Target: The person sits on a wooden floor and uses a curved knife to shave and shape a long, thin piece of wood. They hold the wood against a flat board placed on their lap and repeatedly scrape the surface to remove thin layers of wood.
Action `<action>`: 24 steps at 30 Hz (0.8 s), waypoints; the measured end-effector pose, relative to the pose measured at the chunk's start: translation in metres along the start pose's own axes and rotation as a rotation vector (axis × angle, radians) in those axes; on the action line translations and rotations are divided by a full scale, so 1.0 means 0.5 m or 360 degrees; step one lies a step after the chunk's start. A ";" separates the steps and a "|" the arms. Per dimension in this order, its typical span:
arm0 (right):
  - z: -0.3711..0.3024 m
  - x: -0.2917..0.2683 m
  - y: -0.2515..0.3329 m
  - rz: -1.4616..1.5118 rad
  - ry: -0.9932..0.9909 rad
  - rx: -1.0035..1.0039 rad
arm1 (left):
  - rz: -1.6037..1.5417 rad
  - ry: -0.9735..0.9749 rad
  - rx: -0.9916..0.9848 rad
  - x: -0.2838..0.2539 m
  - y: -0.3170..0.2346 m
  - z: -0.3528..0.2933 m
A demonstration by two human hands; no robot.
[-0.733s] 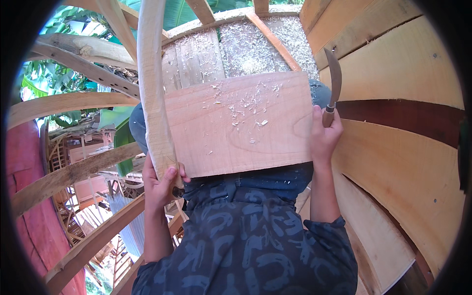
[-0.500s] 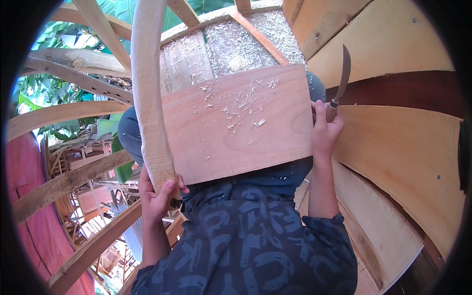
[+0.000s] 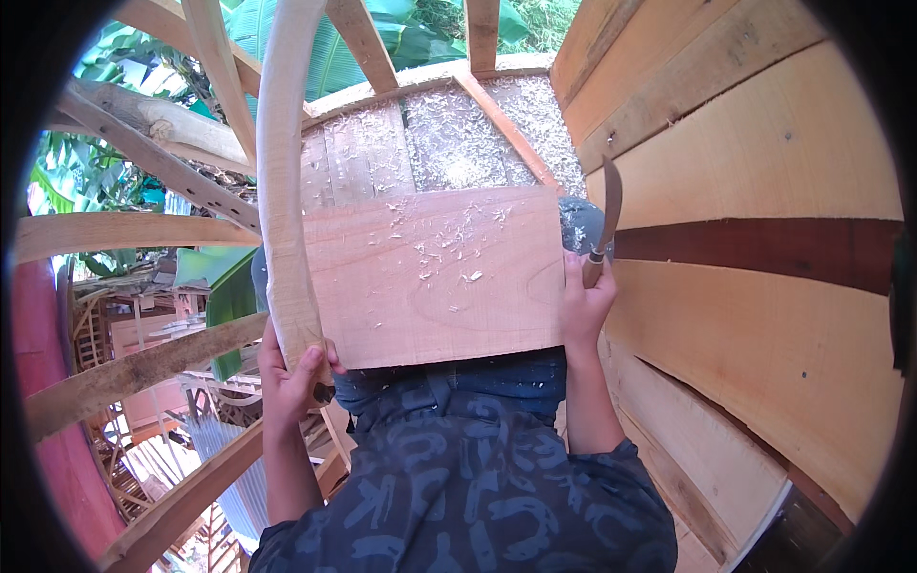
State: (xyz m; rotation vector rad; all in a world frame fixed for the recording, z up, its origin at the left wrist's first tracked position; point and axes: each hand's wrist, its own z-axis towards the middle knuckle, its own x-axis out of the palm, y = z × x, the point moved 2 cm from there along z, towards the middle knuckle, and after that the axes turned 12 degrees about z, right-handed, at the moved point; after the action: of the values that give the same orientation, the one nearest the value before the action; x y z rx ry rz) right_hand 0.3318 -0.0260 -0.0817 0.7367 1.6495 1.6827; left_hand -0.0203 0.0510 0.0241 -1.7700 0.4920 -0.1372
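Note:
A flat rectangular wooden board (image 3: 382,306), dusted with pale shavings, rests across my thighs. Along its left edge runs a long, slightly curved pale timber (image 3: 280,191), reaching from my lap up past the top of the view. My left hand (image 3: 287,377) is closed around the timber's lower end, thumb on top; a small dark thing (image 3: 324,392) pokes out below it and I cannot make out what it is. At the board's right edge my right hand (image 3: 586,307) grips the wooden handle of a knife with a curved blade (image 3: 612,201), its tip pointing up and away.
Ahead, shavings cover a planked floor (image 3: 358,153) crossed by a thin wooden strip (image 3: 506,129). A wall of wide planks (image 3: 745,315) rises close on the right. Bare curved ribs (image 3: 143,361) stand on the left, with foliage (image 3: 239,272) and stacked wood beyond.
The board, knife and my right hand now sit lower and farther left in the picture, as the whole view has shifted. Both hands keep their grip.

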 end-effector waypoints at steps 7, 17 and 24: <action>0.031 0.000 0.016 0.0145 0.0059 0.0235 | -0.0129 0.0122 -0.0225 0.003 0.008 0.014; 0.075 0.010 0.111 -0.0382 0.0499 0.0337 | -0.0081 0.0320 -0.0498 -0.023 -0.018 0.025; 0.123 0.116 0.204 -0.0388 0.0965 0.0158 | 0.0217 0.0451 -0.0509 -0.043 -0.071 0.058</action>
State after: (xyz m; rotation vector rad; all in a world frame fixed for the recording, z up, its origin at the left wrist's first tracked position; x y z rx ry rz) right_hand 0.3364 0.0592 0.0198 0.0438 2.1382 1.7505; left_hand -0.0205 0.0921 0.0540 -2.0320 0.8766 -0.2253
